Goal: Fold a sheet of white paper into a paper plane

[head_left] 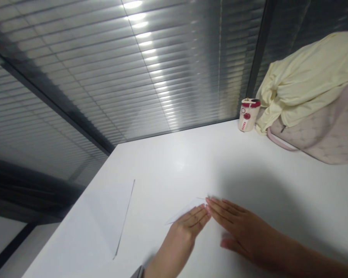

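Note:
A small piece of folded white paper (185,209) lies on the white table, its pointed left end and upper edge showing. My left hand (183,231) rests over it with the fingers stretched flat, hiding most of the paper. From the right, my right hand (240,227) reaches in with straight fingers lying side by side and the thumb apart. Its fingertips touch the right end of the paper, close against the left fingertips. Neither hand is closed around anything.
A stack of white paper sheets (104,216) lies at the left of the table (174,166). At the back right stand a cream and red coffee cup (247,116) and a pink bag (321,135) with a pale yellow garment (313,73) on it. Glass with blinds (162,69) borders the far edge.

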Motion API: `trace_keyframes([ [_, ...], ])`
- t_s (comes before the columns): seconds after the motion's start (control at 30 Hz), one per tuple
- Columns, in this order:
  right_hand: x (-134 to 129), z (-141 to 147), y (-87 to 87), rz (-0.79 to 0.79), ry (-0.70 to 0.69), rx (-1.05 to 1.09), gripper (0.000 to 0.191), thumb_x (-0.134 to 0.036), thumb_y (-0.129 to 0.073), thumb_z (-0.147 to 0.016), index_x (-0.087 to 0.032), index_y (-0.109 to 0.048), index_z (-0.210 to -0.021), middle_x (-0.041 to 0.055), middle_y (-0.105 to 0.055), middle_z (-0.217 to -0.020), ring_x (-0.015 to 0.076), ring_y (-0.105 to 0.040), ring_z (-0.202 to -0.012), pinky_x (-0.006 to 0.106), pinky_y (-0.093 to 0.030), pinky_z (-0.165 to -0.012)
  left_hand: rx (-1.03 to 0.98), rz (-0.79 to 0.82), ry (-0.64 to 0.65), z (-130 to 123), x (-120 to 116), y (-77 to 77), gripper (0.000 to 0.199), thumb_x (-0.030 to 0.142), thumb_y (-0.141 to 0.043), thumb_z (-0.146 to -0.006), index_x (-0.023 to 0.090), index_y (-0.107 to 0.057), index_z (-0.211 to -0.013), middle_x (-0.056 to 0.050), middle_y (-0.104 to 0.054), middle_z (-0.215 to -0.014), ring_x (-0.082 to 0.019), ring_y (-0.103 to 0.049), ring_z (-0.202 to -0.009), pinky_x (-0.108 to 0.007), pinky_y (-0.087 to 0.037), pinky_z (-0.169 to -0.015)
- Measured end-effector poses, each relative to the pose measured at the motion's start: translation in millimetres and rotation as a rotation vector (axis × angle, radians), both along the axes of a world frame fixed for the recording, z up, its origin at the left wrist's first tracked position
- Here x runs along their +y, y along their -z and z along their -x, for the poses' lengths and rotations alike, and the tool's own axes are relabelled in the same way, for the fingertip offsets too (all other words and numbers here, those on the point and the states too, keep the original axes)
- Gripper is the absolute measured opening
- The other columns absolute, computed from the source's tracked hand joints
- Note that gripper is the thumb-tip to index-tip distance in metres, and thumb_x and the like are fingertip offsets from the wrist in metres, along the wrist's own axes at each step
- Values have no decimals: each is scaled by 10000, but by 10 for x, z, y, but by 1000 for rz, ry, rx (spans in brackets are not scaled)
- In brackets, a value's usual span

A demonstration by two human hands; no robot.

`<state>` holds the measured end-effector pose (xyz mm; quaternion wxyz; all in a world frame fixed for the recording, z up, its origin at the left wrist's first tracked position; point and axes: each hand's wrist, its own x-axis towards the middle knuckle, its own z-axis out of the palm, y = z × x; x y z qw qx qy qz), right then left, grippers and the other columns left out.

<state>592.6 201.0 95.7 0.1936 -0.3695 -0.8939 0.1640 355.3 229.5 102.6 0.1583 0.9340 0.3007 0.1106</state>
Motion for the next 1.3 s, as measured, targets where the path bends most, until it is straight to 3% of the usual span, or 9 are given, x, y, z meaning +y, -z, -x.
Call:
trace_keyframes([
  [0.13, -64, -21, 171, 19, 19, -73, 732, -390, -536, -904, -173, -164, -1496, 100, -234, -1530, 218, -217, -1406, 380, -253, -1153, 6, 5, 9, -16, 4, -3, 640, -26, -345, -881, 292, -326, -1436, 11, -434, -1446, -117, -411, -1311, -320, -385, -1082],
  [0.27, -21, -63, 191, 32, -6, -85, 724, -430, -496, -923, -189, -129, -1499, 90, -208, -1536, 215, -200, -1410, 383, -246, -1154, 52, -36, 19, -28, -26, -68, 654, -17, -355, -870, 275, -295, -1452, 2, -422, -1453, -125, -384, -1329, -324, -381, -1089],
  [0.43, -17, -51, 157, 32, -4, -100, 701, -462, -436, -944, -179, -114, -1499, 86, -210, -1536, 207, -188, -1414, 390, -241, -1156, 205, -152, -18, 78, -189, -254, 802, -12, -438, -724, 218, -257, -1472, -18, -319, -1504, -241, -206, -1407, -502, -252, -1138],
  [0.57, -30, -54, 178, 24, -1, -92, 725, -465, -459, -934, -196, -97, -1501, 78, -217, -1535, 210, -211, -1408, 386, -267, -1147, 282, -279, -82, 241, -350, -312, 790, 16, -433, -707, 200, -291, -1462, -22, -289, -1515, -271, -220, -1404, -533, -198, -1142],
  [0.7, -37, -61, 198, 3, 10, -92, 715, -450, -455, -938, -206, -88, -1501, 71, -230, -1533, 206, -217, -1407, 385, -266, -1147, 319, -410, -115, 291, -454, -265, 677, 71, -434, -762, 165, -362, -1429, -49, -350, -1490, -281, -295, -1376, -496, -247, -1130],
  [0.83, -31, -64, 198, -15, 2, -78, 715, -439, -466, -935, -205, -97, -1501, 79, -244, -1529, 211, -228, -1404, 390, -270, -1143, 277, -552, -156, 115, -540, -148, 510, 247, -468, -881, 104, -443, -1370, -117, -464, -1415, -282, -401, -1321, -429, -341, -1095],
  [0.93, -25, -64, 181, -16, -13, -78, 678, -426, -458, -941, -213, -137, -1498, 70, -251, -1529, 210, -228, -1404, 387, -270, -1141, 232, -555, -165, -104, -613, -12, 590, 370, -463, -900, 59, -387, -1396, -139, -463, -1411, -272, -429, -1303, -368, -421, -1046],
  [1.07, -30, -58, 160, -8, -9, -96, 633, -388, -460, -944, -229, -183, -1492, 55, -248, -1532, 205, -212, -1408, 390, -270, -1140, 200, -500, -210, -245, -667, 137, 796, 578, -455, -864, 11, -327, -1409, -199, -483, -1375, -304, -499, -1240, -374, -527, -932],
  [1.3, -30, -60, 165, 27, 9, -101, 644, -370, -466, -940, -227, -170, -1493, 57, -227, -1537, 204, -211, -1408, 398, -276, -1140, 164, -516, -303, -53, -703, 107, 745, 494, -446, -907, 69, -212, -1472, -153, -546, -1331, -254, -588, -1154, -336, -529, -923],
])
